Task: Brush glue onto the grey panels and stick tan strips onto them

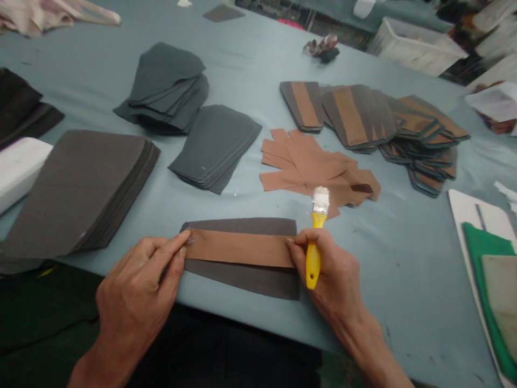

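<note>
A brown strip [240, 248] lies lengthwise over a dark grey tapered panel [246, 280] near the table's front edge. My left hand [139, 291] pinches the strip's left end between thumb and fingers. At the other end, my right hand [333, 269] pinches the strip too. A yellow-handled paintbrush [313, 264] is tucked in that same right hand, its bristles coated white and pointing away from me. Just beyond the brush lies a loose heap of brown strips [311, 161].
Stacks of dark panels [76, 183] and grey-green panels [218, 143] stand at left and centre. Panels bearing brown strips [351, 116] are piled at the back right. A white board [458, 210] with green material lies at the right edge. A white bin [416, 48] stands beyond the table.
</note>
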Demonstrator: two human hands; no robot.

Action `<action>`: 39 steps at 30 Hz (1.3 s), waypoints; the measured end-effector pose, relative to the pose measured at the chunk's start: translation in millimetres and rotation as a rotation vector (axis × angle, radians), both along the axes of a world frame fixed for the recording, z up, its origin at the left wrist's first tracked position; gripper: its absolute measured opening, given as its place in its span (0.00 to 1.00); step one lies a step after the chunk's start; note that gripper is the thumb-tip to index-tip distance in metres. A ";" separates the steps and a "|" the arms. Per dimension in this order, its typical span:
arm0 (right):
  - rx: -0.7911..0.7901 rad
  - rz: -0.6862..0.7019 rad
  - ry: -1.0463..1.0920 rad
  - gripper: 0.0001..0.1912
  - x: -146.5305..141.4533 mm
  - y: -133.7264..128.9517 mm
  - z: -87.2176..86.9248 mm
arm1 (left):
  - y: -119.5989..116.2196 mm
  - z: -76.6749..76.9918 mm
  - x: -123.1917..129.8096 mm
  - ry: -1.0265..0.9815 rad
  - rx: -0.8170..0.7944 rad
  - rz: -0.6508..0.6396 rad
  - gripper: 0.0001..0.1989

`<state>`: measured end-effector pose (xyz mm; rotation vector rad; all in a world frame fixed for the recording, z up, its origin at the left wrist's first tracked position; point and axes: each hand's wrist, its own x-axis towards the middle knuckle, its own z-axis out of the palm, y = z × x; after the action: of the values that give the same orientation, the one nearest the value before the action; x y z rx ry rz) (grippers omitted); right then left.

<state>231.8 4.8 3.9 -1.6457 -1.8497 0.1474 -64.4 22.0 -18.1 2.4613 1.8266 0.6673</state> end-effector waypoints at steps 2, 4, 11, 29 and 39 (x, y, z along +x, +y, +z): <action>0.011 0.004 -0.048 0.05 0.0 1.1 -3.1 | 0.2 1.4 0.6 0.001 0.008 -0.004 0.16; 0.000 0.004 -0.075 0.06 -1.3 1.6 -6.3 | -0.2 2.8 1.2 0.008 0.006 0.001 0.16; 0.004 -0.048 -0.123 0.07 -5.9 -0.5 -13.4 | -1.3 1.2 1.8 0.003 -0.001 0.009 0.16; 0.025 -0.261 -0.369 0.06 12.2 -11.0 -7.2 | -2.0 0.0 3.8 -0.011 0.001 0.031 0.16; 0.186 -0.089 -0.200 0.04 -39.8 57.6 2.0 | -1.4 1.1 5.6 -0.025 0.030 0.004 0.15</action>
<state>192.0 62.4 5.9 -1.6575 -1.8681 -0.2283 -58.8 20.6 -17.0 2.4567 1.8262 0.7276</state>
